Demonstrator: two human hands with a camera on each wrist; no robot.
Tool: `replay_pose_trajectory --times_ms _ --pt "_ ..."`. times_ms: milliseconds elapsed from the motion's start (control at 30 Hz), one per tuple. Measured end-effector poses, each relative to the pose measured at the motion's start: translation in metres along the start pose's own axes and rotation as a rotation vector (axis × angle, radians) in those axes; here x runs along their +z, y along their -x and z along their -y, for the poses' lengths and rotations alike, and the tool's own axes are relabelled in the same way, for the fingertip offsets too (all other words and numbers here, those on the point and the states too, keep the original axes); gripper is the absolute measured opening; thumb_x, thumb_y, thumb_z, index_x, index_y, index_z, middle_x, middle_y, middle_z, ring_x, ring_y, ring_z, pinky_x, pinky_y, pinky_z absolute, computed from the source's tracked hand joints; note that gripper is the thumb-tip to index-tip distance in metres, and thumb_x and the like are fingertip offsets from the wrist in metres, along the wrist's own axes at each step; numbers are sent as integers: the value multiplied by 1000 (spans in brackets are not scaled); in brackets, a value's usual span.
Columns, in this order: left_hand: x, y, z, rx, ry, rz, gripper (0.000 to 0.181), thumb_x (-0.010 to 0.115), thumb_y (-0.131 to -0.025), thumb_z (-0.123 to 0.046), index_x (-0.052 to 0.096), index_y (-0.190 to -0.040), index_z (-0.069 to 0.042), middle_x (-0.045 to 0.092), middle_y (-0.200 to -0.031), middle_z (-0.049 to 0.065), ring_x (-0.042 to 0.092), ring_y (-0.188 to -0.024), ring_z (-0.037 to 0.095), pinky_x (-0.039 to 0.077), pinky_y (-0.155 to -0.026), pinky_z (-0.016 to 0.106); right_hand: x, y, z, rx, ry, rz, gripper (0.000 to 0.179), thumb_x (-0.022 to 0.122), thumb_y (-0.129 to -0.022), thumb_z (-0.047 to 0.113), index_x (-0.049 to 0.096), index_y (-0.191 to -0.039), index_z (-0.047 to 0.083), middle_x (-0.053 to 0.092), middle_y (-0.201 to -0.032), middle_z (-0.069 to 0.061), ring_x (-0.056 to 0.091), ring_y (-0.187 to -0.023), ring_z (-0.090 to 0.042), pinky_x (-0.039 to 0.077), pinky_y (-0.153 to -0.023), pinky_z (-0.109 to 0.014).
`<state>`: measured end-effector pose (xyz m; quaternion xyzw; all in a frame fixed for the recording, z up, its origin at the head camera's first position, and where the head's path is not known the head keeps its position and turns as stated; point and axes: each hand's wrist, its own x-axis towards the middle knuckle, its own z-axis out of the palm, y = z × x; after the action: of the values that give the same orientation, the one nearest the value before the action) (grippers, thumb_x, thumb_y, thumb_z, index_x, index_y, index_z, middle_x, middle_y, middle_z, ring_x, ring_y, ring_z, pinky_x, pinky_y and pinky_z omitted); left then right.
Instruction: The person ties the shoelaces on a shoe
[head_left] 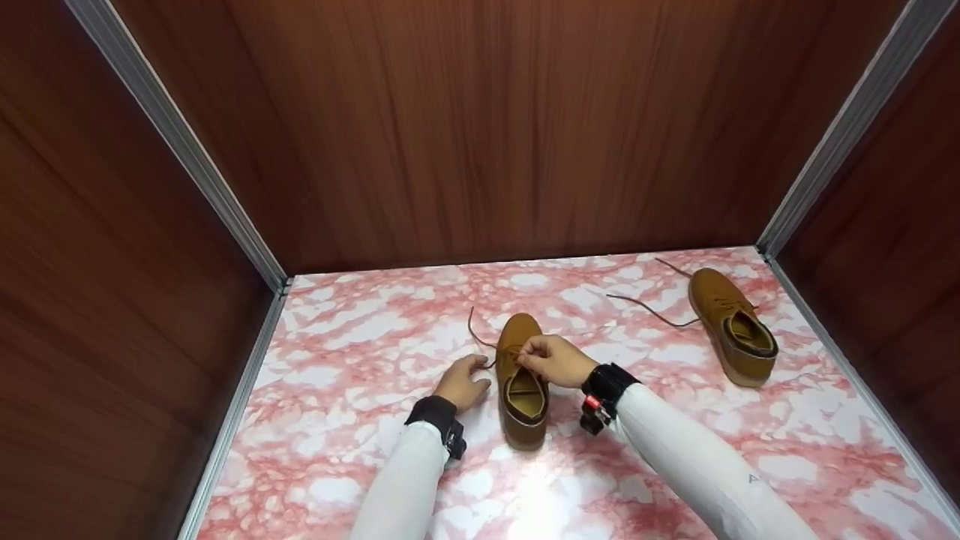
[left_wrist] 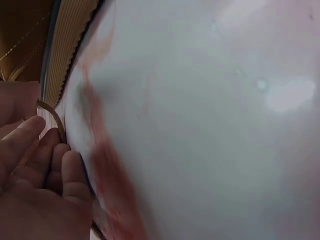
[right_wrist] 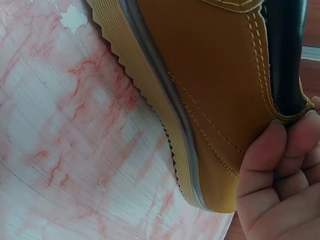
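A tan lace-up shoe (head_left: 519, 330) stands upright on the tabletop, toe pointing away from me. My left hand (head_left: 462, 384) is beside its left side. In the left wrist view a brown shoelace (left_wrist: 59, 120) runs between the bent fingertips and trails out below the hand. My right hand (head_left: 556, 361) reaches over the shoe from the right. Its thumb and forefinger pinch the stitched edge at the front of the shoe opening, seen close in the right wrist view; I cannot tell whether they also hold lace. Another lace end curves away on the left near the toe.
A matching tan shoe (head_left: 739, 330) stands at the back right, its two loose laces (head_left: 652, 311) spread leftward. The red-and-white marbled tabletop (head_left: 360, 360) is bounded by dark wood panels (head_left: 487, 135) with grey metal corner strips. Both wrists wear black camera straps.
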<state>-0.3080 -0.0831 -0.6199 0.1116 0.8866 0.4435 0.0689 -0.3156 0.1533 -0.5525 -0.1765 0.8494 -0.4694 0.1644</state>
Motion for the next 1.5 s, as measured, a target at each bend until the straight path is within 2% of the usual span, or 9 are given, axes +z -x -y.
replay_pose_trajectory --times_ms 167,367,733,867,967,1100,1200,1333,1500 --pt "-3 3 -7 -34 -31 15 45 69 -92 -8 62 -135 2 66 -139 20 57 -137 37 42 -120 50 -1 1 1 13 -33 1 17 60 -106 17 60 -92 6 55 -72 4 51 -61 -8 44 -55 -20" --pt "-3 6 -10 9 -42 13 41 70 -89 -3 66 -129 4 69 -133 22 60 -132 38 44 -117 50 -4 1 -1 17 -57 5 26 58 -108 22 59 -92 1 61 -74 -3 57 -61 -13 55 -60 -30" --pt "5 3 -12 39 -138 -36 9 78 -82 -3 73 -89 -2 72 -113 20 66 -116 37 51 -105 48 -5 3 1 3 -70 8 27 56 -109 20 60 -92 -1 59 -72 -1 57 -59 -13 57 -61 -33" --pt "6 4 -14 35 -169 -54 10 77 -84 -6 70 -78 -3 73 -119 20 67 -115 35 52 -105 46 -4 3 0 0 -66 0 27 57 -108 20 60 -91 -1 59 -71 -1 57 -59 -12 57 -60 -33" --pt "4 7 -19 19 -182 -50 13 74 -88 -7 69 -77 -2 74 -115 20 68 -106 32 54 -98 43 -3 3 -1 -3 -70 -5 28 58 -108 21 60 -91 -2 60 -71 -2 58 -60 -13 57 -60 -33" --pt "0 8 -23 3 -189 -28 13 70 -91 -5 68 -79 0 68 -86 15 60 -80 23 50 -79 34 -1 2 -4 -7 -74 -17 30 59 -107 21 60 -92 -5 62 -72 -4 58 -59 -13 56 -60 -31" --pt "-1 7 -24 -8 -197 -17 14 68 -93 -7 67 -80 -2 61 -76 7 54 -74 18 47 -75 31 -1 2 -4 2 -73 -41 30 58 -108 22 62 -93 -4 62 -71 -3 58 -59 -13 56 -60 -30" --pt "-3 4 -22 -20 -188 -2 15 66 -95 -11 66 -82 -5 56 -75 2 52 -74 16 45 -73 30 -1 2 -1 14 -56 -94 28 59 -107 23 63 -92 0 60 -69 0 59 -61 -11 57 -61 -29" --pt "-8 4 -19 -52 -151 11 14 66 -97 -16 66 -84 -10 61 -80 -1 55 -76 13 46 -73 28 -3 0 2 8 -12 -153 26 61 -105 22 65 -88 3 57 -65 4 56 -58 -9 50 -56 -22"
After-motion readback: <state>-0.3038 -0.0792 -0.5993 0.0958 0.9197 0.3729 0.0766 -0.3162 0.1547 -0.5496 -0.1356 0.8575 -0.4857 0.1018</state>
